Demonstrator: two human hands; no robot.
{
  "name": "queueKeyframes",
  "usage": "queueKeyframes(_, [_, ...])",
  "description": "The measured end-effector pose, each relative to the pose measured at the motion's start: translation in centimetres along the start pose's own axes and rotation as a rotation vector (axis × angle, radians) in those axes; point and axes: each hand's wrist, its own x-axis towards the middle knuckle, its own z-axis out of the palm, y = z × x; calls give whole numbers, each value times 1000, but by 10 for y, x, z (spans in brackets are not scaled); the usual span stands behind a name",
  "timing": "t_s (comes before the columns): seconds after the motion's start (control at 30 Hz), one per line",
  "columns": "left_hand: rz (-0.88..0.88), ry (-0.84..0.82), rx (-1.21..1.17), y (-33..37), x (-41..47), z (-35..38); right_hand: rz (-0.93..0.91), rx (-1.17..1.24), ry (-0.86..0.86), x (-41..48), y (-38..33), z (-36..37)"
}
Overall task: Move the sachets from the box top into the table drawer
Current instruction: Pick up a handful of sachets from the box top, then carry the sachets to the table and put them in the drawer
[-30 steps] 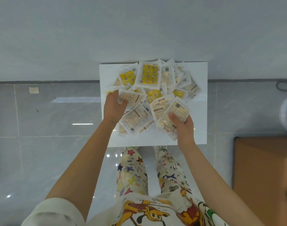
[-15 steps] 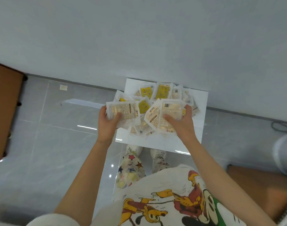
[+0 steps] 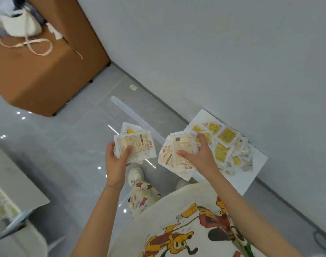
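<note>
Carry step: left hand [image 3: 115, 162] and right hand [image 3: 202, 158] each grip a sheaf of sachets [image 3: 135, 147] beside the box top [image 3: 248, 182]; next, release both into the drawer.

Left hand [image 3: 115, 160] grips a small stack of sachets [image 3: 135, 146], thumb on top; right hand [image 3: 199, 155] clutches another bundle [image 3: 178, 154], and beyond its fingertips more packets [image 3: 227, 145] litter the white box top [image 3: 254, 169].
</note>
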Motion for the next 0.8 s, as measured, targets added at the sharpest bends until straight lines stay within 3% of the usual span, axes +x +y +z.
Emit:
queueKeyframes(0.23, [-3, 212, -147, 9, 4, -127, -49, -94, -174, -17, -52, 134])
queueKeyframes(0.8, [-44, 531, -480, 15, 29, -403, -187, -327, -387, -51, -134, 449])
